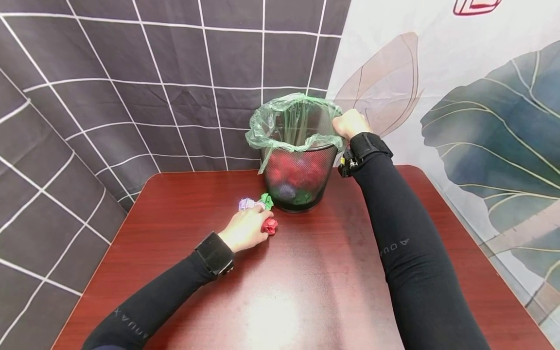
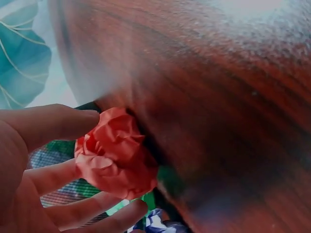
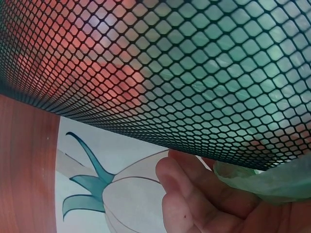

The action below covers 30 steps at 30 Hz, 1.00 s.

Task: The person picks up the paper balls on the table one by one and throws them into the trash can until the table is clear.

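Note:
My left hand (image 1: 246,229) is low over the table, with the thumb and fingers around a crumpled red paper ball (image 2: 116,153). Close by its fingertips lie a green paper ball (image 1: 266,201) and a purple paper ball (image 1: 246,203). A black mesh wastebasket (image 1: 321,165) stands upright at the back, lined with a thin green plastic bag (image 1: 280,111). Red, purple and green balls show through its mesh. At the right side of its rim, my right hand (image 1: 351,124) grips the edge with curled fingers; part of the bag's fold lies by them in the right wrist view.
The reddish-brown wooden table (image 1: 302,277) has a glare patch near its front. Behind it hangs a dark cloth with white grid lines (image 1: 175,58), and to the right a white cloth printed with large leaves (image 1: 503,116).

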Each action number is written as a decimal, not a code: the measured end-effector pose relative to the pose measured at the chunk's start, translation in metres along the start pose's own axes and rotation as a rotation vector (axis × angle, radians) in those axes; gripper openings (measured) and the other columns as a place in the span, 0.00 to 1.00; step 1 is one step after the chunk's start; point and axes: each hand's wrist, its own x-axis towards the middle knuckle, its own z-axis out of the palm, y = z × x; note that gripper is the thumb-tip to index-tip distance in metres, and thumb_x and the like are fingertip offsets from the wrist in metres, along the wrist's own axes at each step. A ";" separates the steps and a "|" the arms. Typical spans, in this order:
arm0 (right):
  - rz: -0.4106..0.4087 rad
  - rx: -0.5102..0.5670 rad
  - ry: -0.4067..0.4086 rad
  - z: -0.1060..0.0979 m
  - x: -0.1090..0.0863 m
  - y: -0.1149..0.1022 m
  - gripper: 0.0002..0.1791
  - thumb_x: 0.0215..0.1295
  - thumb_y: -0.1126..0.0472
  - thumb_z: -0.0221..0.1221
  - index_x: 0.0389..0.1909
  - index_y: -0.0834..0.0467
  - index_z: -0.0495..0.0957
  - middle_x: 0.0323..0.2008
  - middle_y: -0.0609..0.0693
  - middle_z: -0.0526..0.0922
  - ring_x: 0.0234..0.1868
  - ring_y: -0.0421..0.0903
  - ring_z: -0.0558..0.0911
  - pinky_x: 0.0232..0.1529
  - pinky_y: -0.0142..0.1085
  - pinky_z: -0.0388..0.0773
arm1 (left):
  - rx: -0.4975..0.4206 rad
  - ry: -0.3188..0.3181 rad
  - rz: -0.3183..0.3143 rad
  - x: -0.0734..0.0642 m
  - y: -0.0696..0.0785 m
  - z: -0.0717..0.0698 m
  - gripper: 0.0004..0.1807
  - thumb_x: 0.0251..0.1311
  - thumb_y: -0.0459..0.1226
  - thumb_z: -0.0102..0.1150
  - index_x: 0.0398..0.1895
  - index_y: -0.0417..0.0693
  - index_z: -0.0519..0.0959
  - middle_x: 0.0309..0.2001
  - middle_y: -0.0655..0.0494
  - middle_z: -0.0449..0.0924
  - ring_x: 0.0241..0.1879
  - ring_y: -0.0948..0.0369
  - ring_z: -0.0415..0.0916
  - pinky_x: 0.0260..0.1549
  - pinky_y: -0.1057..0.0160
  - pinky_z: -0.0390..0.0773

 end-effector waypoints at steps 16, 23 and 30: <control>-0.005 -0.017 0.004 0.000 -0.003 -0.002 0.27 0.68 0.52 0.39 0.53 0.64 0.76 0.62 0.65 0.76 0.44 0.57 0.81 0.39 0.43 0.78 | -0.056 -0.019 -0.039 0.002 -0.007 0.014 0.18 0.52 0.38 0.69 0.48 0.54 0.81 0.43 0.52 0.77 0.40 0.52 0.81 0.37 0.50 0.82; -0.007 -0.023 -0.015 0.002 -0.002 -0.003 0.26 0.67 0.52 0.39 0.52 0.64 0.75 0.64 0.65 0.74 0.47 0.57 0.79 0.43 0.43 0.76 | -0.092 0.006 -0.024 0.000 -0.006 0.009 0.21 0.54 0.44 0.67 0.52 0.55 0.81 0.45 0.54 0.77 0.41 0.56 0.81 0.39 0.53 0.82; -0.004 -0.020 -0.013 -0.001 0.000 -0.003 0.22 0.68 0.53 0.39 0.46 0.63 0.75 0.60 0.67 0.77 0.21 0.47 0.78 0.24 0.38 0.76 | -0.122 0.136 0.041 0.009 0.005 -0.014 0.23 0.53 0.47 0.65 0.54 0.58 0.81 0.44 0.57 0.79 0.38 0.58 0.82 0.37 0.55 0.81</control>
